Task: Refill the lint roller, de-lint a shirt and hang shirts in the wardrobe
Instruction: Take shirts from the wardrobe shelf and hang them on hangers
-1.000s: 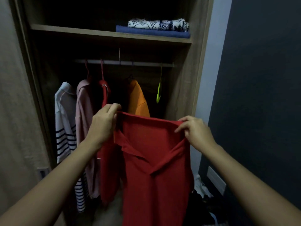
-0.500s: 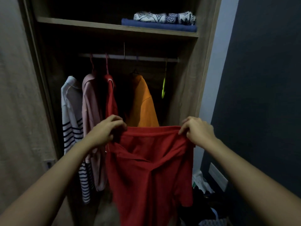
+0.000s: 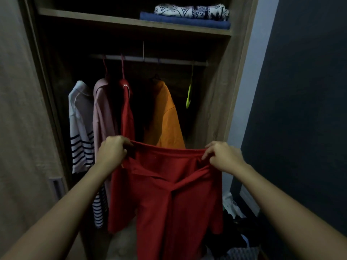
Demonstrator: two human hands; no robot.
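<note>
A red polo shirt [image 3: 174, 194] hangs spread out in front of the open wardrobe. My left hand [image 3: 111, 152] grips its upper left edge and my right hand [image 3: 223, 157] pinches its upper right edge, both at the shoulders. Behind it a metal rail [image 3: 169, 61] carries a white striped shirt [image 3: 80, 128], a pink shirt [image 3: 103, 113], a second red shirt [image 3: 127, 113] and an orange shirt [image 3: 165, 119]. An empty yellow-green hanger [image 3: 189, 94] hangs at the rail's right end. No lint roller is in view.
A shelf [image 3: 131, 21] above the rail holds folded blue and patterned white cloths [image 3: 189, 15]. A sliding door [image 3: 20, 109] stands at the left and a dark wall [image 3: 304, 109] at the right. Loose clothes [image 3: 234, 231] lie on the floor, lower right.
Both hands have lowered the red shirt; its top edge now sits well below the hanging shirts' collars. The view has tilted up slightly, showing more of the rail.
</note>
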